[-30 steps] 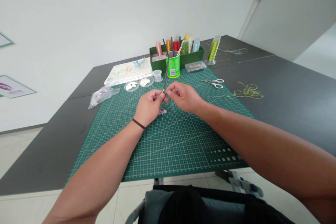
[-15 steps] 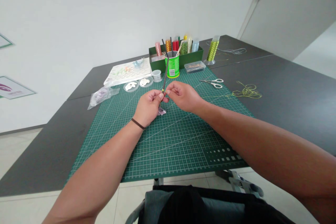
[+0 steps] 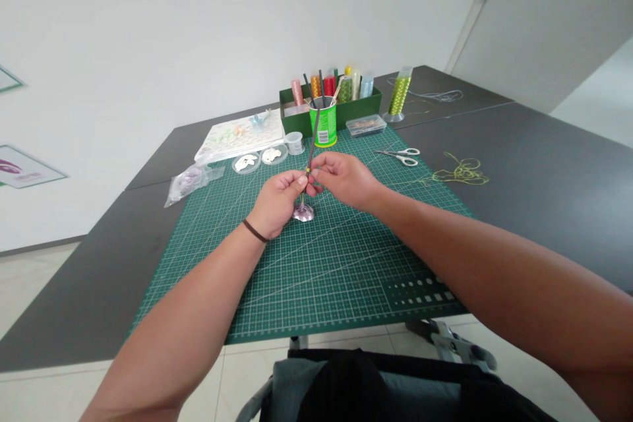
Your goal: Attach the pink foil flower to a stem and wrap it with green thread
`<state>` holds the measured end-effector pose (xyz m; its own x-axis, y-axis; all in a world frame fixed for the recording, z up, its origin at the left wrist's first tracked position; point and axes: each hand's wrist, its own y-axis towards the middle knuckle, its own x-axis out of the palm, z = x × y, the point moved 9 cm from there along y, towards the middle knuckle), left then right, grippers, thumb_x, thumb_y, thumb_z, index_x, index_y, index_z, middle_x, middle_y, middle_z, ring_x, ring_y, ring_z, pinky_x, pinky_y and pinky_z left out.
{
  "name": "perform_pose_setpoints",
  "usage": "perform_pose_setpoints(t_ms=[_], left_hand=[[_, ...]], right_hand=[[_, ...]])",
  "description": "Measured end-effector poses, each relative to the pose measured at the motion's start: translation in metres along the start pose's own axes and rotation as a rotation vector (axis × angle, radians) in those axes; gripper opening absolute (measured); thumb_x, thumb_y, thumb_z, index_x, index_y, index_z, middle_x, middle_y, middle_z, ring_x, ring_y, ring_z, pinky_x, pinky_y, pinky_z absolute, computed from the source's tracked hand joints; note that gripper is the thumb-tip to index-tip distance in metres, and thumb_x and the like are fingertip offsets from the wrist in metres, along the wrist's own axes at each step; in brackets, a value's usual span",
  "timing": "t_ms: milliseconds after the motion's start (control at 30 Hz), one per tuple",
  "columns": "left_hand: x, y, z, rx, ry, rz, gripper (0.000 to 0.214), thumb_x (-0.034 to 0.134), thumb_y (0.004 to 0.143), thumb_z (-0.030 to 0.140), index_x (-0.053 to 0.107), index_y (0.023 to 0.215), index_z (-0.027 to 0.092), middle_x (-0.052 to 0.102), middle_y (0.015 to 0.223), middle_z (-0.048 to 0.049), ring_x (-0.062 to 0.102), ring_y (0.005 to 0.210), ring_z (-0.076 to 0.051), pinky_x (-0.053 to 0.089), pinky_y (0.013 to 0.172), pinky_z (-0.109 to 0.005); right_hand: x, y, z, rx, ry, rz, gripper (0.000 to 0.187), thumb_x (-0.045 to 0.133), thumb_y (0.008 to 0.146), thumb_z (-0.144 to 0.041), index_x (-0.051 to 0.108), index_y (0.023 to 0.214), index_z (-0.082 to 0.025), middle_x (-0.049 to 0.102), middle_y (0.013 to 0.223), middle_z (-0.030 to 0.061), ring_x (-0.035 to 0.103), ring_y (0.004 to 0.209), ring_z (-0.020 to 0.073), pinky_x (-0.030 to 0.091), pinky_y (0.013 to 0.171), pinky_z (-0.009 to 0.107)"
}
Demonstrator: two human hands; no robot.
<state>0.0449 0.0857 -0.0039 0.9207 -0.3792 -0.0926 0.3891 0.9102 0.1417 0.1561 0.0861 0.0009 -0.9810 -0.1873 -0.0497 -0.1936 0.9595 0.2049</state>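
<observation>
Pinching rod (image 3: 312, 142) — left hand (image 3: 278, 203), right hand (image 3: 345, 179)

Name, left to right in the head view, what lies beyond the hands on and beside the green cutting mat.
plastic bag of lilac pieces, round clear dish of white pieces, second round clear dish, small clear spool, green can, clear plastic box, white-handled scissors, tangle of yellow-green wire

The can (image 3: 323, 128) stands at the far edge of the cutting mat (image 3: 316, 277). Behind the can sits a box of spools (image 3: 299, 120); left of it, two round dishes (image 3: 246, 162); right of it, a plastic case (image 3: 366, 125) and scissors (image 3: 398, 157). Before it, my left grip (image 3: 279, 204) and right grip (image 3: 343, 179) hold a stick (image 3: 311, 145), a flower piece (image 3: 302, 213) just below.
</observation>
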Motion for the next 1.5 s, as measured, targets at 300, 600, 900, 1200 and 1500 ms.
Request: perform_pose_setpoints(t_ms=[300,600,900,1200,1500], left_hand=[[0.002,-0.001,-0.002,-0.024,-0.072,-0.041,0.021,0.069,0.086,0.035,0.065,0.074,0.018,0.067,0.069,-0.0010,0.069,0.079,-0.018,0.051,0.087,-0.034],[0.003,-0.001,-0.009,-0.088,-0.157,-0.032,0.021,0.072,0.085,0.034,0.058,0.084,0.018,0.068,0.068,0.0012,0.071,0.074,-0.018,0.052,0.082,-0.034],[0.005,0.000,-0.004,0.017,-0.043,-0.037,0.014,0.054,0.095,0.022,0.056,0.082,0.019,0.068,0.067,0.0010,0.068,0.072,-0.015,0.050,0.079,-0.031],[0.000,-0.002,-0.005,-0.017,0.154,0.023,0.012,0.060,0.094,0.030,0.058,0.090,0.019,0.074,0.076,-0.0019,0.058,0.059,-0.012,0.040,0.056,-0.024],[-0.008,-0.003,-0.001,0.012,0.391,0.111,0.010,0.057,0.096,0.028,0.055,0.089,0.020,0.077,0.081,-0.0014,0.050,0.045,-0.009,0.036,0.047,-0.024]], right_hand=[[0.004,0.001,0.001,-0.010,0.108,-0.065,0.014,0.057,0.088,-0.010,0.059,0.080,-0.022,0.067,0.060,-0.0030,0.064,0.060,0.0121,0.054,0.064,0.028],[0.002,0.002,0.007,0.023,0.077,-0.027,0.017,0.057,0.090,-0.007,0.058,0.080,-0.021,0.065,0.059,-0.0029,0.063,0.058,0.0121,0.051,0.058,0.026],[0.004,0.000,0.001,-0.019,0.047,-0.069,0.018,0.054,0.093,-0.010,0.054,0.081,-0.022,0.066,0.058,-0.0032,0.060,0.058,0.0118,0.049,0.060,0.027],[-0.003,0.003,0.007,0.001,-0.099,0.003,0.012,0.058,0.093,-0.014,0.055,0.084,-0.021,0.063,0.059,-0.0040,0.054,0.054,0.0103,0.039,0.050,0.025],[-0.007,-0.003,0.001,-0.077,-0.272,0.044,0.009,0.061,0.086,-0.017,0.054,0.082,-0.021,0.064,0.062,-0.0045,0.048,0.052,0.0089,0.033,0.049,0.025]])
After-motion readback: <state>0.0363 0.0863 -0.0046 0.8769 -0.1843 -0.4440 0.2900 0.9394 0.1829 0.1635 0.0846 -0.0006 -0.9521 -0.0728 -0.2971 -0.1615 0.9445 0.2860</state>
